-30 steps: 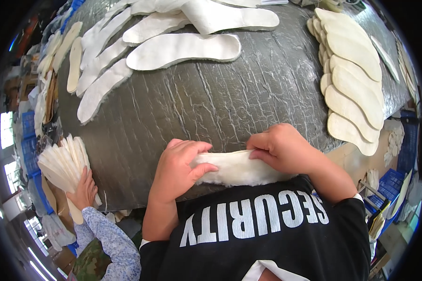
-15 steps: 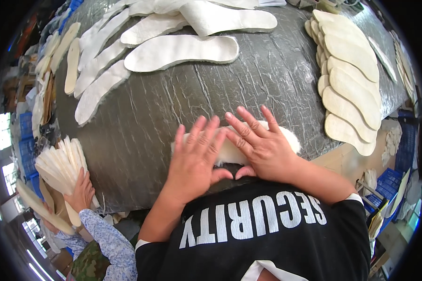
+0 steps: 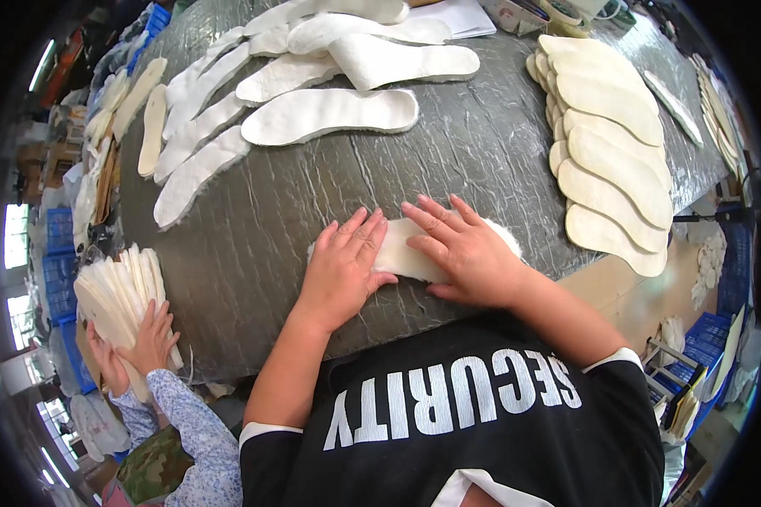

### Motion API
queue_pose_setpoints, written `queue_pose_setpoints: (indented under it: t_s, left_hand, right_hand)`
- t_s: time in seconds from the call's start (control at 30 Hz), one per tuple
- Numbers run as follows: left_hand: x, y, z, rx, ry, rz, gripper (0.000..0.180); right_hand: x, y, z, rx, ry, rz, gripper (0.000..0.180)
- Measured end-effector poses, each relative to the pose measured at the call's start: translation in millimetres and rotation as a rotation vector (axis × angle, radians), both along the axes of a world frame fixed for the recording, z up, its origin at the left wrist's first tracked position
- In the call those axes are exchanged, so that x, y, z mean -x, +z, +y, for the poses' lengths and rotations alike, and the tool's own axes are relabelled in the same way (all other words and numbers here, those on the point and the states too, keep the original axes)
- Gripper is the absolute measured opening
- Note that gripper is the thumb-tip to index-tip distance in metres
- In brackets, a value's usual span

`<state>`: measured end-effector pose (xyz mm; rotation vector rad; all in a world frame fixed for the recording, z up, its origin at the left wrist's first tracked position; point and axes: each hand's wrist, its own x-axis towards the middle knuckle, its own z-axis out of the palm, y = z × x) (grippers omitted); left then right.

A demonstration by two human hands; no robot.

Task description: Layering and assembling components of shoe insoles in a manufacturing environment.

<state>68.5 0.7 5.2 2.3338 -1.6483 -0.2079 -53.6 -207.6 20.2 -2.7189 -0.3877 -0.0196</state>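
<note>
A white fleecy insole lies flat near the front edge of the grey wrinkled table. My left hand is spread flat on its left half, fingers apart. Pressing on the insole's right half is my right hand, also flat with the fingers spread. Only the middle strip and the fluffy right end of the insole show between and beside my hands.
Several white fleecy insoles lie fanned at the back left of the table. A row of cream flat insoles overlaps at the right. Another person's hand holds a stack of cream insoles at lower left. Blue crates stand lower right.
A second ago both hands gripped the insole with curled fingers. They then opened out flat on it, and have since slid slightly apart along it.
</note>
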Motion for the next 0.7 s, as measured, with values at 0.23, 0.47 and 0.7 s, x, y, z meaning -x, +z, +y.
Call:
queue_pose_setpoints:
  t_s: [0.23, 0.47, 0.7]
  left_hand:
    - [-2, 34, -8, 0.11, 0.036, -0.014, 0.055]
    - [7, 48, -8, 0.193, 0.029, 0.134, 0.027]
    - [13, 41, -5, 0.022, 0.014, 0.371, 0.024]
  right_hand:
    - [-18, 39, -7, 0.066, -0.049, 0.267, 0.029]
    - [-27, 49, -29, -0.339, 0.054, 0.445, 0.027]
    - [-25, 40, -13, -0.344, 0.083, 0.618, 0.027]
